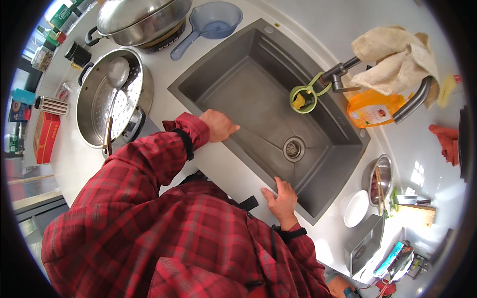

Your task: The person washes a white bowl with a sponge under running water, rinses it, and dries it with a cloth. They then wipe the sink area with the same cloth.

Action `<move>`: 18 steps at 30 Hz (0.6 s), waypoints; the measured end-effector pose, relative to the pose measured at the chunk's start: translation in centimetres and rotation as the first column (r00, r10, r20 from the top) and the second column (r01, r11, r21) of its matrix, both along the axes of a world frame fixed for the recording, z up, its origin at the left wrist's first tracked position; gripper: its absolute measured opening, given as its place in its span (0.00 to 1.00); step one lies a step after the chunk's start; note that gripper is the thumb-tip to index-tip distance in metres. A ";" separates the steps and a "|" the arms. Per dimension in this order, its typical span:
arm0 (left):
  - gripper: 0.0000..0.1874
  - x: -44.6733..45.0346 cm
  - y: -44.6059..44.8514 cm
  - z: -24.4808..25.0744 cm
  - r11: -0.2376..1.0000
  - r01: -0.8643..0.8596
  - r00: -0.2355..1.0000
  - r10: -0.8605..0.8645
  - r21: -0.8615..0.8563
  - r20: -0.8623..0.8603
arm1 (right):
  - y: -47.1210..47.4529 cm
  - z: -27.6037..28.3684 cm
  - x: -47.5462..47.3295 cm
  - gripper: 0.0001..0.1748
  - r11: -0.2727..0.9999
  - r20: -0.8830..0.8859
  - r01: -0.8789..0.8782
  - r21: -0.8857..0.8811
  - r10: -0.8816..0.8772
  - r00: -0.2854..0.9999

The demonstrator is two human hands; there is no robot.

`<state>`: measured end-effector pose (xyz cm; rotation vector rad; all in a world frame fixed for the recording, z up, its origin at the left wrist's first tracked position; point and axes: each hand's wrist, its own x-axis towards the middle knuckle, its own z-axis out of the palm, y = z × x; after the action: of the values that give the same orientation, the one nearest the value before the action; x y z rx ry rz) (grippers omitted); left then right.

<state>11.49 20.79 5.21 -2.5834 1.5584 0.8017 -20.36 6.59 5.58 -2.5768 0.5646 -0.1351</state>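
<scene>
A grey sink (pixel 248 89) lies before me, with a round drain strainer (pixel 293 149) in its bottom. My left hand (pixel 219 126) is on the near rim towards the left, its back up and its fingers curled; what is under them is hidden. Farther right along the same rim rests my right hand (pixel 282 199), fingers apart and holding nothing. A green-rimmed strainer cup (pixel 303 98) with yellow scraps hangs by the dark faucet (pixel 337 76). Beige cloths (pixel 398 63) drape over the faucet's spout.
Left of the sink stand a steel steamer pot (pixel 87 111) holding a ladle (pixel 118 70), a lidded wok (pixel 145 26) and a blue plastic dipper (pixel 214 22). An orange detergent bottle (pixel 372 110) stands behind the faucet. Rightward are a white bowl (pixel 355 208), a steel bowl (pixel 384 167) and a grey basin (pixel 367 246).
</scene>
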 end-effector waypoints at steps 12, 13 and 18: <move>0.27 0.6 0.6 0.2 0.974 -0.034 0.993 0.008 -0.224 -0.119 | -6.3 18.5 10.8 0.18 0.952 0.408 0.232 -0.200 -0.135 0.903; 0.27 0.7 0.6 0.2 0.972 -0.027 0.993 -0.001 -0.232 -0.119 | -8.5 22.4 12.0 0.16 0.810 0.503 0.316 -0.494 -0.029 0.864; 0.26 0.7 0.6 0.1 0.974 -0.009 0.994 -0.017 -0.226 -0.112 | -19.4 35.9 14.8 0.28 0.500 0.581 0.669 -0.550 -0.346 0.736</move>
<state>12.19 21.38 5.31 -2.7315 1.7849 0.8294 -5.58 -12.81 41.48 -2.8456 1.3482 -1.3500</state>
